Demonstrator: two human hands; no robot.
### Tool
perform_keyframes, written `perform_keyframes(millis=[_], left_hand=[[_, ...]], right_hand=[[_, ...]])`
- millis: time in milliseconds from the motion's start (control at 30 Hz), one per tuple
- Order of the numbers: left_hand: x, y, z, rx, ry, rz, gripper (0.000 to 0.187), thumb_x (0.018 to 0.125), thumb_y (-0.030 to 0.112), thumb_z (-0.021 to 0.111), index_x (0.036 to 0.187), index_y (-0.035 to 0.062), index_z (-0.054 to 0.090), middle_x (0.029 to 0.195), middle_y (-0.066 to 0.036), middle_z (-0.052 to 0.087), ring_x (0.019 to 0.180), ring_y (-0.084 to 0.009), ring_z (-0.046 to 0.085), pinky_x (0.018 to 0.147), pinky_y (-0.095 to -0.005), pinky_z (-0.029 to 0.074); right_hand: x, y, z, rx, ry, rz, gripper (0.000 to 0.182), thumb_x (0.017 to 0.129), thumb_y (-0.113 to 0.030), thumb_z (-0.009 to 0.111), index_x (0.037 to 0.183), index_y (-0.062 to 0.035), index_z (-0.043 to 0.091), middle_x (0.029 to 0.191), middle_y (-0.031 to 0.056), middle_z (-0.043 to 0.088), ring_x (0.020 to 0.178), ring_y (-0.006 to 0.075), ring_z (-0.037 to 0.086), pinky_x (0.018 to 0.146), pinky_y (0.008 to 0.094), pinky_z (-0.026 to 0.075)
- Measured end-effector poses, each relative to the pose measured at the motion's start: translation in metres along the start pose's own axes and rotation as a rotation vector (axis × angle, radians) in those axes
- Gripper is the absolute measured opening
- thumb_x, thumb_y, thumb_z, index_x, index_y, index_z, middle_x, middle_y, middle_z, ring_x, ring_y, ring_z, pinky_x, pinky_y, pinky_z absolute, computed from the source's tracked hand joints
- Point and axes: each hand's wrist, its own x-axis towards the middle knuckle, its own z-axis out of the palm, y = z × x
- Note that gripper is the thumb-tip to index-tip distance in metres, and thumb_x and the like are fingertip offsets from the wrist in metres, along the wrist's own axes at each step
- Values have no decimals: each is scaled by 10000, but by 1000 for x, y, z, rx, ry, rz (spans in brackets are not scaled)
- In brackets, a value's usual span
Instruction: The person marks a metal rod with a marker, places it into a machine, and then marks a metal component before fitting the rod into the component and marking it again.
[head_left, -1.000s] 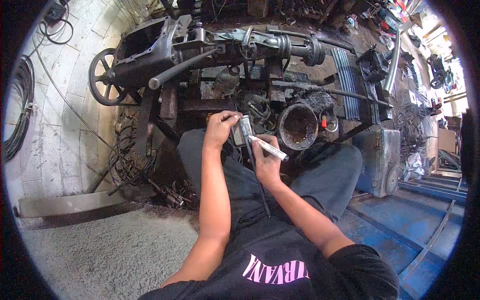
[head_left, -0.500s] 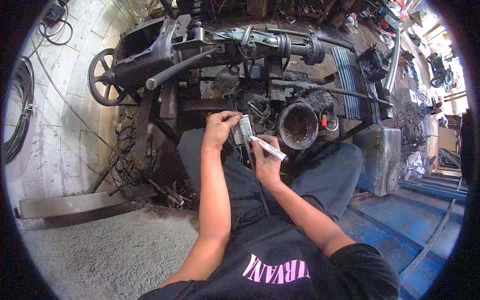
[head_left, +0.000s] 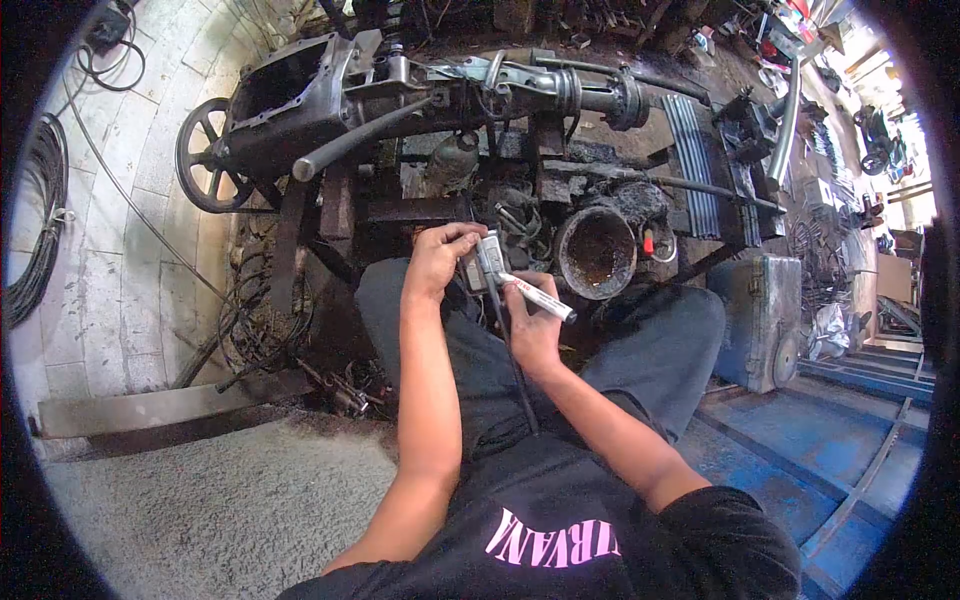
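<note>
Head view, mid-frame: left hand (head_left: 440, 258) pinches a small grey metal block (head_left: 487, 262), right hand (head_left: 532, 325) grips a white marker pen (head_left: 538, 298), tip touching it. I'd brace the block and draw slowly, near the rusty round pot (head_left: 597, 252).

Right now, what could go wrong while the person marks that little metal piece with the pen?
The left hand only pinches the metal piece by its edge, so it might slip and drop into the scrap below. The right hand holds the marker close to the fingers, so ink could land on skin.
</note>
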Motion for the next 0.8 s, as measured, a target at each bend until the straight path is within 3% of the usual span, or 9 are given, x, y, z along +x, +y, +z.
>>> perform_keyframes(millis=[67, 267, 367, 433, 800], left_hand=[[0, -1, -1, -39, -23, -21, 249, 905, 130, 680, 1087, -24, 755, 1046, -76, 749, 992, -173, 662, 958, -315, 466], [-1, 0, -2, -31, -9, -20, 241, 915, 131, 675, 1086, -18, 756, 1020, -76, 750, 940, -161, 663, 907, -319, 484], [-1, 0, 2, 172, 106, 32, 230, 914, 150, 697, 1059, -17, 762, 1004, -81, 753, 913, -155, 665, 871, -320, 496], [0, 1, 3, 240, 118, 41, 228, 911, 158, 710, 1044, -19, 764, 1010, -88, 756, 915, -156, 668, 872, -318, 498], [1, 0, -2, 130, 74, 71, 213, 891, 137, 720, 1020, -24, 772, 1024, -102, 765, 959, -171, 682, 929, -314, 491]], right_hand=[[-1, 5, -1, 14, 18, -37, 121, 1001, -79, 647, 1085, -17, 586, 935, 27, 631, 801, 73, 562, 737, 245, 486], [-5, -15, 1, 176, 18, 150, 128, 1003, -83, 648, 1088, -12, 584, 928, 28, 632, 832, 83, 574, 755, 252, 489], [-5, -11, -1, 31, 6, 29, 142, 1001, -83, 649, 1101, -6, 584, 952, 37, 629, 866, 97, 577, 789, 263, 487], [-6, -9, -1, -87, 19, -135, 144, 998, -112, 661, 1096, -26, 601, 916, 22, 618, 737, 66, 540, 633, 263, 461], [-7, -12, 0, -91, 29, -128, 174, 982, -121, 670, 1107, -17, 608, 921, 60, 629, 771, 117, 566, 674, 286, 473]])
